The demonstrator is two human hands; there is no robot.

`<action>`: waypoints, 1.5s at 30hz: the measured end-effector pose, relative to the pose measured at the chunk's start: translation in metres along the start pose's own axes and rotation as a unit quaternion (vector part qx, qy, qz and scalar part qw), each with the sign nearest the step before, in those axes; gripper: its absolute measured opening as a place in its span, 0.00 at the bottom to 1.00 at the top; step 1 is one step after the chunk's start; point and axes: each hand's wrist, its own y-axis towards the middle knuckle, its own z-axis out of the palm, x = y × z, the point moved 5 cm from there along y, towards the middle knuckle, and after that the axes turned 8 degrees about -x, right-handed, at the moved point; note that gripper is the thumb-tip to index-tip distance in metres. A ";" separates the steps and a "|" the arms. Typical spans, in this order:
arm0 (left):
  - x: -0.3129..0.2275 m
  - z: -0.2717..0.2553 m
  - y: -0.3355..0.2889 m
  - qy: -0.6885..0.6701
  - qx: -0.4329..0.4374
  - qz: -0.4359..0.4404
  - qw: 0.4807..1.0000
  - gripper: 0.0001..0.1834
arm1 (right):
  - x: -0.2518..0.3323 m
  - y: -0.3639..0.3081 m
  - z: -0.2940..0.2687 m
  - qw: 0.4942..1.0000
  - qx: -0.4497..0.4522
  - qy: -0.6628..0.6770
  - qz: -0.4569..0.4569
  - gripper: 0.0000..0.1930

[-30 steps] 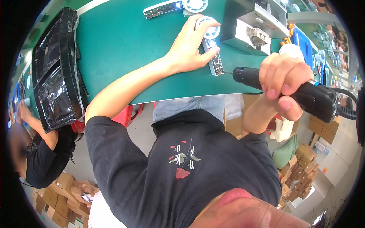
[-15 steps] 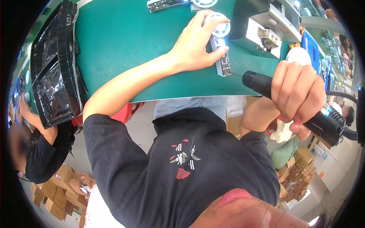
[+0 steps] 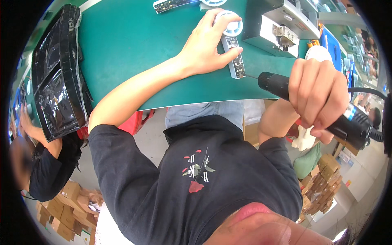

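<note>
My left hand [image 3: 206,45] is closed around a small device with a white and light-blue slotted round head [image 3: 231,24] and a narrow grey body [image 3: 237,65]. A dark circuit board lies exposed along that body, and my thumb presses on its side. In my right hand [image 3: 320,96] is a black electric screwdriver [image 3: 274,85], held at a slant with its cable trailing off right. Its thin bit points left, with the tip at the near end of the board; whether it touches a screw is too small to tell.
A similar device with an exposed board [image 3: 175,5] lies at the far edge. Right of my left hand stands a grey and black machine with a metal mechanism [image 3: 286,36]. A black plastic-wrapped bin [image 3: 61,77] stands left on the green mat [image 3: 130,36]. Another person [image 3: 45,163] works at far left.
A bright glow on the board below the round head has gone out. Both hands and the scene sit slightly higher and further left in view; the bit stays at the board's near end.
</note>
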 end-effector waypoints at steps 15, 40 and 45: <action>-0.001 -0.003 0.003 -0.019 0.013 0.019 1.000 0.40 | 0.040 -0.021 -0.015 0.915 -0.373 -0.150 0.011 0.07; -0.013 -0.001 0.001 -0.070 0.064 0.027 0.995 0.42 | 0.021 0.013 -0.006 0.811 -0.532 -0.238 -0.042 0.07; -0.011 0.001 0.001 -0.076 0.059 0.027 0.995 0.40 | 0.005 0.015 -0.011 0.812 -0.517 -0.267 -0.041 0.05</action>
